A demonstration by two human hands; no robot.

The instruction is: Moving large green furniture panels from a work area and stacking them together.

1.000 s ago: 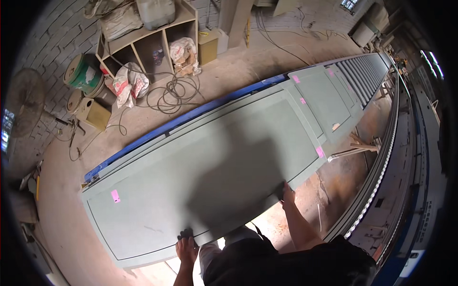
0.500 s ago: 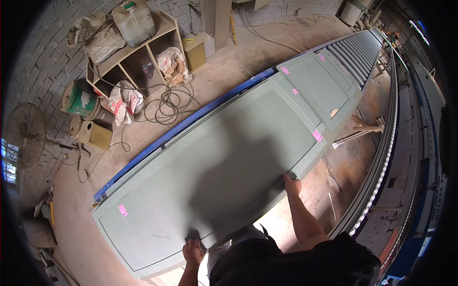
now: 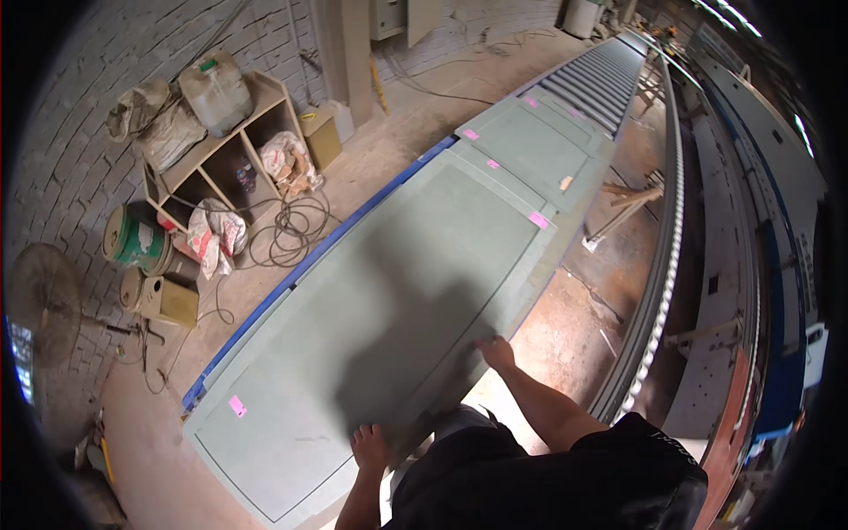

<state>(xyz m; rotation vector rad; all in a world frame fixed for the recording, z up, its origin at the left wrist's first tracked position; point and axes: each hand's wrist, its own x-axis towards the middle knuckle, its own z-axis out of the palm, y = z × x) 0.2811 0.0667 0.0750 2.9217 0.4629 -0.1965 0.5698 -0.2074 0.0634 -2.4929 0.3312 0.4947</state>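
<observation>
A long grey-green panel with a dark groove along its border lies flat before me on a conveyor, slanting away to the upper right. My left hand rests at its near edge, fingers laid apart on the top face. Farther along that edge, my right hand is closed over the rim, its fingertips partly lost in shadow. Pink labels mark the panel, one near its left end and another near the far end. Beyond it lies a second grey-green panel, also with pink labels.
Bare conveyor rollers run on behind the panels, and a blue rail follows their far side. Coiled hose lies by a wooden shelf. Buckets and a fan stand at left; long machinery lines the right.
My view has swung, so most of the scene sits farther left. My left hand's fingers lie flatter on the panel; my right hand stays at its near edge.
</observation>
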